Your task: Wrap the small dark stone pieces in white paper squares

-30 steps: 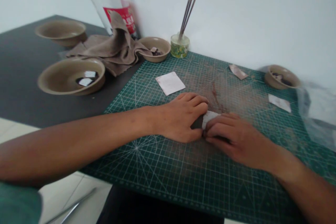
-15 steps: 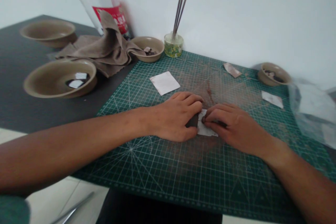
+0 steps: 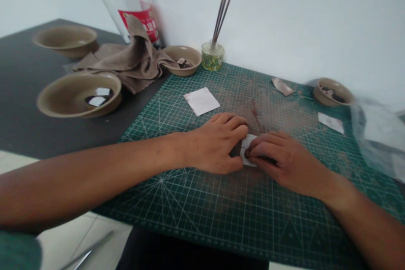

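Observation:
A small, smudged whitish sheet [image 3: 246,143] lies on the green cutting mat [image 3: 196,202], partly covered by both hands. My left hand [image 3: 221,143] holds down its left edge, fingers bent at the top corner and thumb at the bottom one. From the right, my right hand [image 3: 278,154] is closed in a pinch over the same sheet. Between its fingertips is a small dark piece [image 3: 247,153], mostly hidden, which touches the sheet. A larger white square sheet [image 3: 201,101] rests above my left hand. Brown dust is spread on the mat around the hands.
Bowls with small pieces stand left [image 3: 79,112], at the back [image 3: 186,71] and right [image 3: 329,100]. A brown cloth [image 3: 117,61] lies beside a clear plastic container [image 3: 110,0]. A reed diffuser [image 3: 212,57] stands by the wall. A plastic bag [image 3: 379,135] is at right.
The whole view has shifted slightly. My right hand and the dark piece have moved slightly down over the small sheet, and its lower right part is now more covered. My left hand keeps its hold.

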`<state>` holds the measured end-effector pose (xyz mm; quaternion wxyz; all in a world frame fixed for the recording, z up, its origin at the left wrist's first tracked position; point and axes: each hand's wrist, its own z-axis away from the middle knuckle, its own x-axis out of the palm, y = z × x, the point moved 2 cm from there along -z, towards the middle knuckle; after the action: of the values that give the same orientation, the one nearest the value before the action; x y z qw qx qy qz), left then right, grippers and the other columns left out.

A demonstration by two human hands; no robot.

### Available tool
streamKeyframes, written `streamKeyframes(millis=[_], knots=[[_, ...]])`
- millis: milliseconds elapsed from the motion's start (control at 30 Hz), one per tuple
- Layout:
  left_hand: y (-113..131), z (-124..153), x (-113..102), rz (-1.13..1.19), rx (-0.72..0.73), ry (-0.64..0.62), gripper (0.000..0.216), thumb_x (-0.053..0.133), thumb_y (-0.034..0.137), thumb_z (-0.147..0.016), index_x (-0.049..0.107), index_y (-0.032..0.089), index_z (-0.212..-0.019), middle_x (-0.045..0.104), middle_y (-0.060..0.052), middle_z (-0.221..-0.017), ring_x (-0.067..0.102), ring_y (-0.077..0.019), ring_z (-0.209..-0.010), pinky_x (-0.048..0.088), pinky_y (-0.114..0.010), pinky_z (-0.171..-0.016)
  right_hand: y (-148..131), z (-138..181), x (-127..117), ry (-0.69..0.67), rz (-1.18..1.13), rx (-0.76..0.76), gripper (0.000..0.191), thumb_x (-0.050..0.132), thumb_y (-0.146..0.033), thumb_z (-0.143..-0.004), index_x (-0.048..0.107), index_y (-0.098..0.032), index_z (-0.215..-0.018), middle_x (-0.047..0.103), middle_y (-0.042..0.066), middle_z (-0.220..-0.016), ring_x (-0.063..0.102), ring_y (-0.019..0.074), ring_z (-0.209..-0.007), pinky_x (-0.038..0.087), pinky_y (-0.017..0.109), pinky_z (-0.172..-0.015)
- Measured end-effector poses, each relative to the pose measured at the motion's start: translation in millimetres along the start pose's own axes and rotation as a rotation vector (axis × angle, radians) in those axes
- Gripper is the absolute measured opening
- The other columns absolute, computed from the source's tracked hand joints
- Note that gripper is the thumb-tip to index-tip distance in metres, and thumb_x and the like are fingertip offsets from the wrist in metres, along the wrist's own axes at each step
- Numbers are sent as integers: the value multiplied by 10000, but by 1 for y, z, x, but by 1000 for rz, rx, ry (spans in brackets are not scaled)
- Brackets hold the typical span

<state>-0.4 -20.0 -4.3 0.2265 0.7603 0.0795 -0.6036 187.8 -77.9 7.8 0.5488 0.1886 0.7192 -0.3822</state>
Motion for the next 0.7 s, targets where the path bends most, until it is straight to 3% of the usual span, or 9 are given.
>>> streamKeyframes(millis=[367, 533, 700], knots=[[-1, 1, -1, 11, 21, 11, 332, 566, 413, -843, 558, 164, -1063, 501, -130, -1362, 436, -316, -1277, 329, -465, -1106, 8, 0, -5, 59, 98, 101, 121, 550, -265, -972, 658, -211, -960, 702, 48, -1020, 624, 221, -936, 416, 393, -847], [0, 2, -1, 8, 25, 12, 362, 581, 420, -830, 560, 159, -1080, 499, -134, -1368, 421, -318, -1291, 312, -457, -1123, 3, 0, -3, -39, 50, -7, 131, 553, -244, -967, 680, -225, -943, 709, 30, -985, 632, 202, -924, 411, 369, -814], [1, 3, 0, 11, 6, 8, 345, 568, 405, -848, 548, 163, -1092, 486, -130, -1378, 412, -317, -1305, 305, -461, -1124, 9, 3, -10, 20, 126, 117, 130, 552, -255, -965, 671, -206, -965, 703, 49, -998, 628, 216, -912, 407, 383, -828]])
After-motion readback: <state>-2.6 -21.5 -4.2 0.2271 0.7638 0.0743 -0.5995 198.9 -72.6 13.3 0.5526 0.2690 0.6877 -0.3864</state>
